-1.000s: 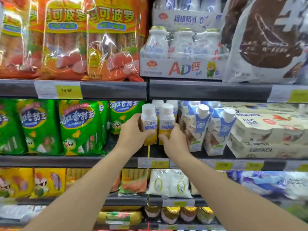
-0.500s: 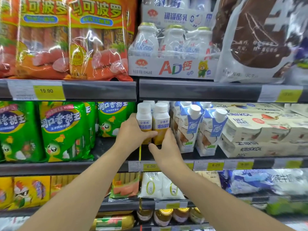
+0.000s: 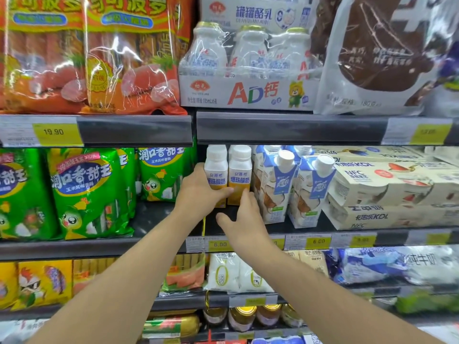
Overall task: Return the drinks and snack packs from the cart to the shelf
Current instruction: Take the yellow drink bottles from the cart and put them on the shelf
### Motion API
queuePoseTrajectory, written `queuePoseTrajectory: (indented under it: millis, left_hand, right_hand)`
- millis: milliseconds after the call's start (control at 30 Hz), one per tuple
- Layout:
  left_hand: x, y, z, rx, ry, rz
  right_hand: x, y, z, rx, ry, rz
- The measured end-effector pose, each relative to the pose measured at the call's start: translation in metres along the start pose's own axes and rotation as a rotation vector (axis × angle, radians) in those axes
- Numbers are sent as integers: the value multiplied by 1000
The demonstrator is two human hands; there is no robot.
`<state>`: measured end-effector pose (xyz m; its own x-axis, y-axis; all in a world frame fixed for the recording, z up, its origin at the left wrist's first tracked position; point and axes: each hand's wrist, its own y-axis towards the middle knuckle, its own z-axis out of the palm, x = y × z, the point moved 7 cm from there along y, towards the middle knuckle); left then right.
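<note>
Shelf, middle tier: left hand grip wraps left yogurt bottle; right hand grip open, fingertips touching right yogurt bottle.

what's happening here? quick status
A person is restocking a store shelf. The left hand grips the left yogurt bottle on the middle shelf. The right hand is open just below the right yogurt bottle, fingertips at its base, not gripping. Both bottles stand upright side by side, next to the blue cartons. No cart is in view.
</note>
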<state>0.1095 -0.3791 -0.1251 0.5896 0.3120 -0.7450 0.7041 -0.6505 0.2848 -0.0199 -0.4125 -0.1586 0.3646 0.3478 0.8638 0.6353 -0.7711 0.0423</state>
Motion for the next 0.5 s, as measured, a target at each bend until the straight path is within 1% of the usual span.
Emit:
queuePoseTrajectory:
  millis: [267, 500]
  left_hand:
    - [6, 3, 4, 45, -113, -49]
    - [4, 1, -3, -65, 37, -25]
  right_hand:
    - [2, -6, -3, 24, -17, -8]
    - [0, -7, -4, 43, -11, 1]
